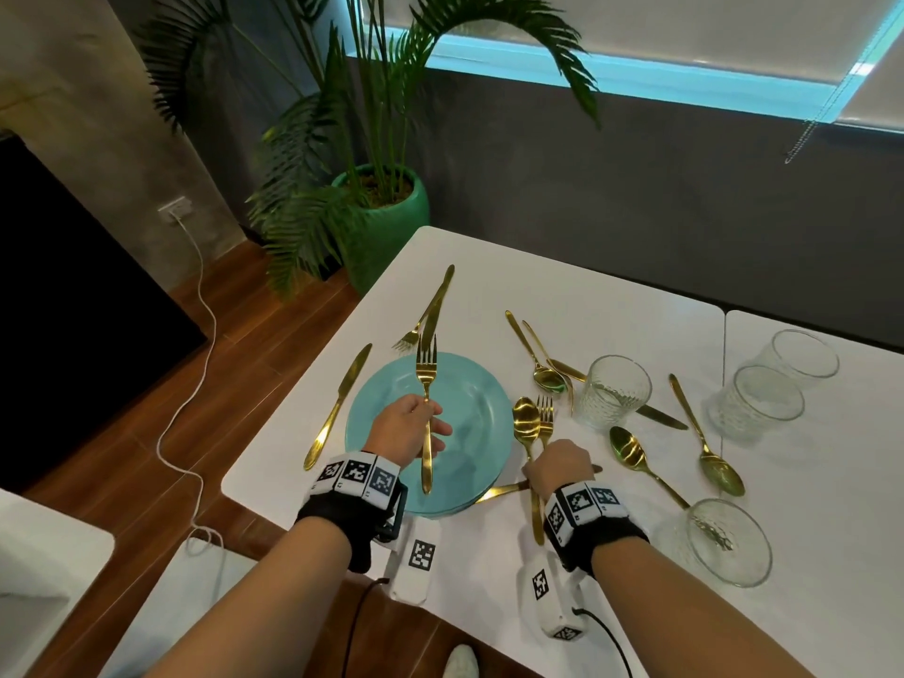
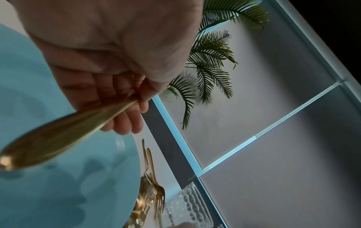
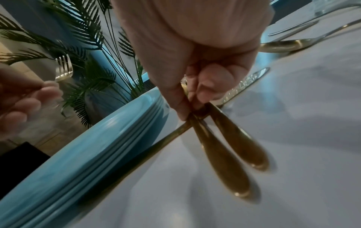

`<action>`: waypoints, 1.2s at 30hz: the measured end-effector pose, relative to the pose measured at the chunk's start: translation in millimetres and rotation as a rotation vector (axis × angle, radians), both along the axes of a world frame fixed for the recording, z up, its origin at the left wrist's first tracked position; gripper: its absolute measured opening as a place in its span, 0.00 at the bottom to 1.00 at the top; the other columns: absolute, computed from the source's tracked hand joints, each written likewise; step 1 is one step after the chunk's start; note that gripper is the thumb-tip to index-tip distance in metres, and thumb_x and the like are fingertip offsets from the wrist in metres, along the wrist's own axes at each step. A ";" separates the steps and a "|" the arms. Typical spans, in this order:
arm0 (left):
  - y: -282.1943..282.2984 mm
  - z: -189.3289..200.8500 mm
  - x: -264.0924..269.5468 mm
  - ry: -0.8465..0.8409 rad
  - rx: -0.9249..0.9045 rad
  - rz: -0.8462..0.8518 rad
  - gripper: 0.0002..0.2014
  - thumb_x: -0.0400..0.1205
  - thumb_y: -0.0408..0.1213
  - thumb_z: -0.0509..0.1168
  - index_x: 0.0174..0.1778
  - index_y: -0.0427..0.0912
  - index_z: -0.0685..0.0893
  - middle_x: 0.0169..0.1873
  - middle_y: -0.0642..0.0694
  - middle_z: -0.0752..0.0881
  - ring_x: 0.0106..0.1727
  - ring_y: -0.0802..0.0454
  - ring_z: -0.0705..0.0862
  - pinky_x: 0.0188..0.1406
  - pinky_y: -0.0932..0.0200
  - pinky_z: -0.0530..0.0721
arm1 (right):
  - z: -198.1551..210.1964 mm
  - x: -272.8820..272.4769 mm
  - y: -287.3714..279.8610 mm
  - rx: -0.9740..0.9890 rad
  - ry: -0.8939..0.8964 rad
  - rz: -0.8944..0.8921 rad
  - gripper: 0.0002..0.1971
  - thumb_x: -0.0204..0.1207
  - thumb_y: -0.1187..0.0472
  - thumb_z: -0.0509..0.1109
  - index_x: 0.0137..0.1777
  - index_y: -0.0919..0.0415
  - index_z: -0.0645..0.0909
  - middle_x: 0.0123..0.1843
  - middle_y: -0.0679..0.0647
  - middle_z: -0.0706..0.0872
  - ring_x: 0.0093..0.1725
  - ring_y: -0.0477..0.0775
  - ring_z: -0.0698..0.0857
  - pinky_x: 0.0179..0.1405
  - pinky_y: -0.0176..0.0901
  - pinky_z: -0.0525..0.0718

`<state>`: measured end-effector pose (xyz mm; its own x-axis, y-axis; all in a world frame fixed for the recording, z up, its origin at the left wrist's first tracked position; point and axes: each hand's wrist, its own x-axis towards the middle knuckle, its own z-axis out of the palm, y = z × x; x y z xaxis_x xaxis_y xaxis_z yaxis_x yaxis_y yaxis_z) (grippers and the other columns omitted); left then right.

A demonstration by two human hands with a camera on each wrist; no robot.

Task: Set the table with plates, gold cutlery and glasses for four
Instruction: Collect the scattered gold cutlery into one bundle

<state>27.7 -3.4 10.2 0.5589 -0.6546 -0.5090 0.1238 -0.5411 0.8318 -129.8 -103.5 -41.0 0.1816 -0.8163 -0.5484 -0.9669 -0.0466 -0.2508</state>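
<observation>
Left hand (image 1: 408,425) grasps one gold fork (image 1: 426,384) mid-handle, tines beyond the fingertips, above the stack of blue plates (image 1: 469,418); four rims countable in the right wrist view. Right hand (image 1: 557,469) pinches one spoon (image 1: 526,419) and one fork (image 1: 544,414), their heads past its fingers. Beyond the fingers on the white table (image 1: 611,296): four glasses, four spoons, two forks; knife count uncertain
</observation>
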 end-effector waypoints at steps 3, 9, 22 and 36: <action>-1.1 -2.7 -9.2 0.015 -0.001 -0.013 0.09 0.86 0.35 0.53 0.49 0.39 0.79 0.37 0.41 0.86 0.30 0.49 0.81 0.33 0.58 0.82 | 1.0 -4.2 -1.0 0.040 -0.018 -0.015 0.13 0.77 0.56 0.68 0.53 0.66 0.83 0.54 0.57 0.87 0.53 0.55 0.86 0.39 0.36 0.75; -8.8 -7.6 -21.1 0.074 -0.003 0.013 0.07 0.85 0.34 0.56 0.51 0.37 0.78 0.37 0.40 0.85 0.31 0.48 0.82 0.35 0.57 0.83 | 12.3 -16.1 -12.7 0.116 -0.239 -0.147 0.17 0.75 0.54 0.69 0.29 0.62 0.76 0.27 0.53 0.79 0.28 0.50 0.77 0.24 0.34 0.70; -20.6 -18.9 -59.2 0.106 0.041 -0.172 0.12 0.84 0.46 0.59 0.43 0.43 0.81 0.34 0.46 0.83 0.33 0.51 0.81 0.34 0.57 0.81 | 24.3 -8.0 4.2 0.479 -0.685 -0.154 0.10 0.74 0.57 0.73 0.33 0.58 0.79 0.29 0.56 0.78 0.22 0.47 0.71 0.16 0.34 0.67; -5.8 -22.2 -42.7 0.118 0.055 -0.065 0.11 0.86 0.42 0.54 0.43 0.41 0.76 0.31 0.43 0.83 0.31 0.46 0.82 0.47 0.47 0.84 | -9.2 -22.6 -17.7 0.022 -0.042 0.021 0.16 0.77 0.50 0.68 0.55 0.64 0.82 0.56 0.57 0.86 0.56 0.56 0.85 0.41 0.38 0.75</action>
<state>-15.0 -9.2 -12.0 0.4502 -0.6570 -0.6047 0.1818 -0.5956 0.7825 -152.4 -121.2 -50.2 0.2222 -0.8001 -0.5572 -0.9543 -0.0611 -0.2927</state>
